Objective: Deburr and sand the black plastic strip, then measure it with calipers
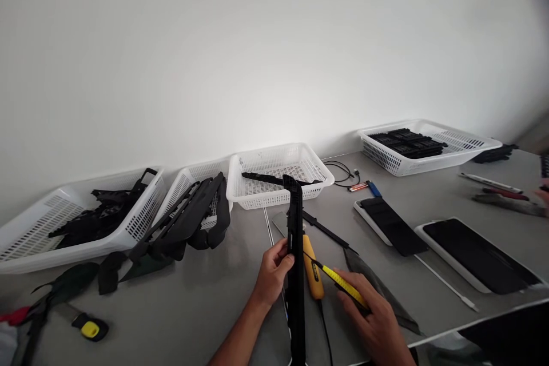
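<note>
My left hand [273,274] is closed around a long black plastic trim piece [295,240], which stands upright with its bent end at the top. In my right hand [373,314] is a yellow and black utility knife [343,283], its thin dark tip pointing left, close to the trim piece's edge. I cannot tell whether the tip touches it. Behind them lies a yellow-handled corded tool [314,274] on the grey table [206,309], partly hidden by the trim piece.
White baskets holding black parts line the wall: far-left basket [146,211], second-left basket [184,174], middle basket [278,201], right basket [386,163]. Two white devices with dark tops, a left one [390,226] and a right one [476,254], lie rightward. Another person's hand [544,190] shows at the right edge.
</note>
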A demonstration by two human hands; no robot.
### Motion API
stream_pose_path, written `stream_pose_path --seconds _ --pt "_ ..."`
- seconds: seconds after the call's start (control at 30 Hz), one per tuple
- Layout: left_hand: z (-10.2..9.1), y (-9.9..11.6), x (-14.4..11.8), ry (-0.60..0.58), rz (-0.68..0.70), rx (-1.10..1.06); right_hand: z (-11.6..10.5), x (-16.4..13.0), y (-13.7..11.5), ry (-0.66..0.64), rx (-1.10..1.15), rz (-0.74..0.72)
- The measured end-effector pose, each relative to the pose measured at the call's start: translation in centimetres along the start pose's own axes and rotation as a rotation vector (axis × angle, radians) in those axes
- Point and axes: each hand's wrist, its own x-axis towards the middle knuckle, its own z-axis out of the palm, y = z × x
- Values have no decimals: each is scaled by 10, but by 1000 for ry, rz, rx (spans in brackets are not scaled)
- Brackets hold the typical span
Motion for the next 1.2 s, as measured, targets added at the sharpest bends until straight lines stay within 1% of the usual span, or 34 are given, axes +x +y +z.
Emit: stream_pose_path --seconds 0.1,0.27,0.4,0.53,0.67,0.87,0.97,1.13,1.2 --pt "0 1 0 -2 6 22 -2 -1 -1 -39 8 6" --pt "-1 1 1 9 28 22 -2 -2 2 -21 16 46" --pt "-1 0 2 21 40 25 -4 -3 2 -39 22 48" --pt "-1 0 3 31 62 24 -5 -3 -1 -93 23 24" --pt "-3 -1 4 59 79 11 -5 -3 -1 -84 5 1" --pt "-7 -4 7 144 96 -18 -7 -5 0 -137 5 -39" --pt "-8 -2 8 162 119 -26 -8 -4 -3 -164 31 -39" --pt "-7 1 10 174 131 -42 -11 -4 -7 -146 40 -55" --pt "-6 0 11 175 130 -50 -12 -4 -7 -158 35 -71"
